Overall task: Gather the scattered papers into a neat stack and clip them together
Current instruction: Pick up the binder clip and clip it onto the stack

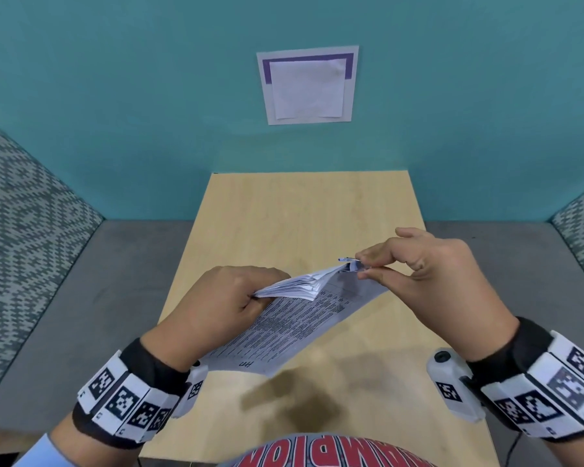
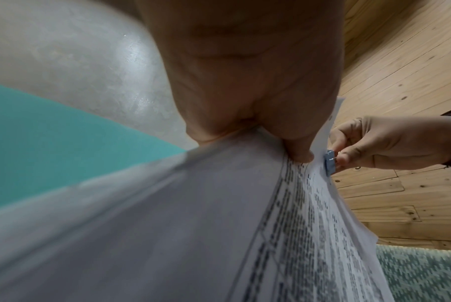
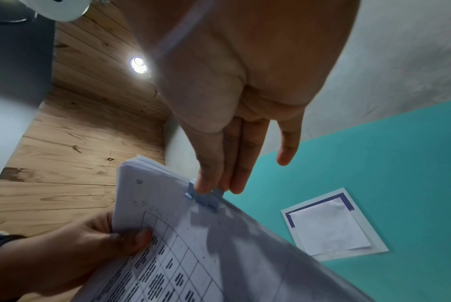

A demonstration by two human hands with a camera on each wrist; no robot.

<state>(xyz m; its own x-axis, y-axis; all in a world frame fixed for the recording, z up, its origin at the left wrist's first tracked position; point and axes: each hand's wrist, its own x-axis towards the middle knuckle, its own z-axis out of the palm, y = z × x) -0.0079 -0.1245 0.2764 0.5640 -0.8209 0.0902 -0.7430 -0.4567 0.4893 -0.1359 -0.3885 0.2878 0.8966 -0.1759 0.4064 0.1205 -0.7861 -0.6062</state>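
Observation:
A stack of printed papers [image 1: 294,318] hangs in the air over the wooden table [image 1: 300,214]. My left hand [image 1: 230,298] grips the stack's near-left corner, thumb on the printed side [image 3: 131,239]. My right hand [image 1: 415,264] pinches a small blue binder clip [image 1: 348,264] that sits on the stack's far edge. In the right wrist view the binder clip [image 3: 203,198] straddles the papers [image 3: 193,255] with my fingertips [image 3: 206,183] on it. The left wrist view shows the clip [image 2: 329,164] and the papers [image 2: 322,235] below my left thumb [image 2: 296,151].
A paper sheet [image 1: 307,85] is fixed to the teal wall behind the table. Grey upholstered seating [image 1: 82,281] flanks the table on both sides, with patterned cushions [image 1: 21,214] at the far left and right.

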